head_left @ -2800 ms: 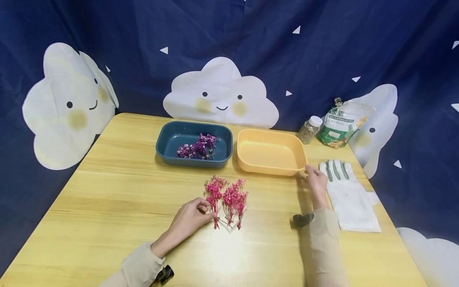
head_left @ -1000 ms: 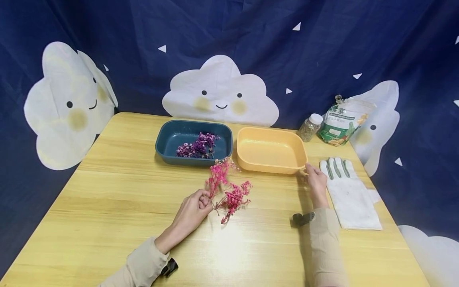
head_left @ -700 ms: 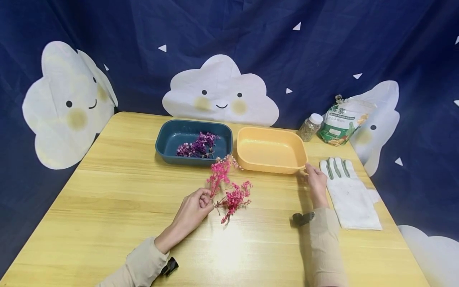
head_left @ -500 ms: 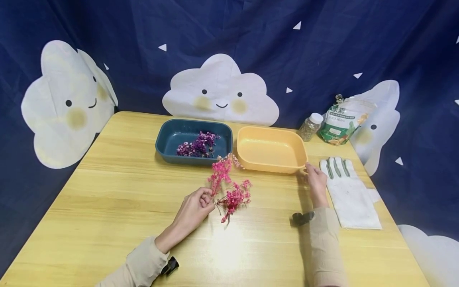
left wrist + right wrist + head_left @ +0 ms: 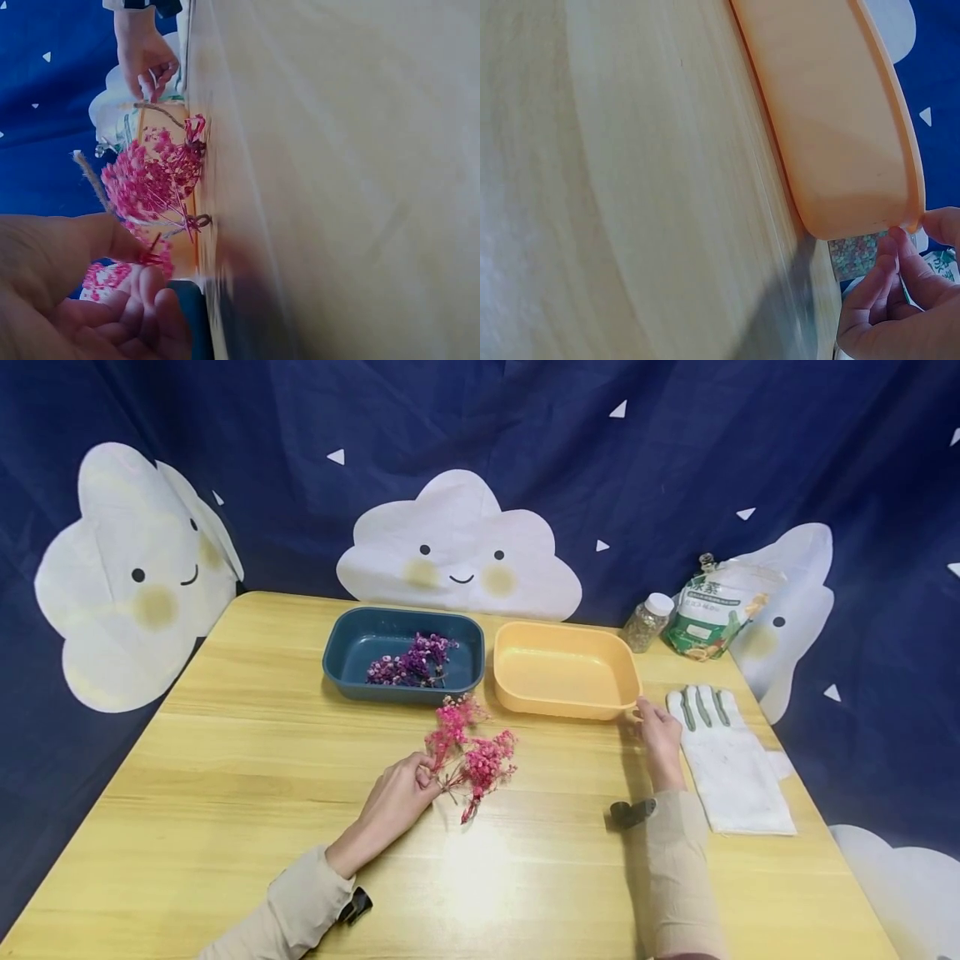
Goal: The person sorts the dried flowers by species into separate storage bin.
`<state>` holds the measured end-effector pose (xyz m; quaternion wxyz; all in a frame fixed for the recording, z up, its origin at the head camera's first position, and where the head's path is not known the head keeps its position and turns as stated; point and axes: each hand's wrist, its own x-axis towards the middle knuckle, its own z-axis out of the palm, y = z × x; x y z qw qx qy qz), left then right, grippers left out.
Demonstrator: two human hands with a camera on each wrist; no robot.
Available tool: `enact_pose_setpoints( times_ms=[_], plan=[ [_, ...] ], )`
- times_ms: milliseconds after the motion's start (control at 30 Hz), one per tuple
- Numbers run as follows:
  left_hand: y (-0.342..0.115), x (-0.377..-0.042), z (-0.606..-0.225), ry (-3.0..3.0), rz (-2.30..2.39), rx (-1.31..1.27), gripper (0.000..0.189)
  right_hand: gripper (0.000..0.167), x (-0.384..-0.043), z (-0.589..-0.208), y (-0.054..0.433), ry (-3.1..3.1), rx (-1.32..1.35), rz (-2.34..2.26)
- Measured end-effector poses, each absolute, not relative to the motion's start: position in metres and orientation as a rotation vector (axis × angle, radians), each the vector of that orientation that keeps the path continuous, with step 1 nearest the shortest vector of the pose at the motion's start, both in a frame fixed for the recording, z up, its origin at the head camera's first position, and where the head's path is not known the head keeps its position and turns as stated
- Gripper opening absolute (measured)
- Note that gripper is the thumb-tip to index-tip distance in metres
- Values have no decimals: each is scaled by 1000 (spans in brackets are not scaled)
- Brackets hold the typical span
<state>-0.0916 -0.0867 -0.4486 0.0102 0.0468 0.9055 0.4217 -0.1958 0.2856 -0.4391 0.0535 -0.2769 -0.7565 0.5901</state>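
My left hand (image 5: 395,797) pinches the stems of one sprig of pink dried flowers (image 5: 452,724) between thumb and fingers, tilted over the table. Close beside it is more pink dried flowers (image 5: 487,762), their stems pointing toward me. Bits of twine (image 5: 91,180) show around the stems in the left wrist view. With thumb and fingertips, my right hand (image 5: 660,739) pinches the rim of the yellow-orange tub (image 5: 567,706) at its near right corner. Nothing lies inside that tub. Purple dried flowers (image 5: 412,664) lie in the dark blue tub (image 5: 403,693) on the left.
Behind the yellow-orange tub stand a white-capped jar (image 5: 647,625) of small grains and a green-and-white pouch (image 5: 716,614). White work gloves (image 5: 738,777) lie at the right edge of the wooden table (image 5: 225,827). A blue cloud-print curtain (image 5: 285,460) hangs behind.
My left hand has taken the left pink sprig and lifted it from the table; the other flowers shifted and turned. Lately the hand lowered slightly, leftward. My right hand stays at the tub's corner.
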Motion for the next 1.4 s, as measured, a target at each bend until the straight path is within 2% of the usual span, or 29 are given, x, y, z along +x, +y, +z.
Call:
enact_pose_setpoints(
  times_ms=[300,733,1400],
  plan=[
    [-89,-92,-443,2766,1438,95,26,47,-197,-441,286,-2275,-848,1787],
    [-82,-89,-425,2714,1583,161,28,42,-196,-441,285,-2269,-844,1812],
    [-57,-129,-411,2742,1632,356,20,48,-194,-441,286,-2277,-834,1793]
  ],
)
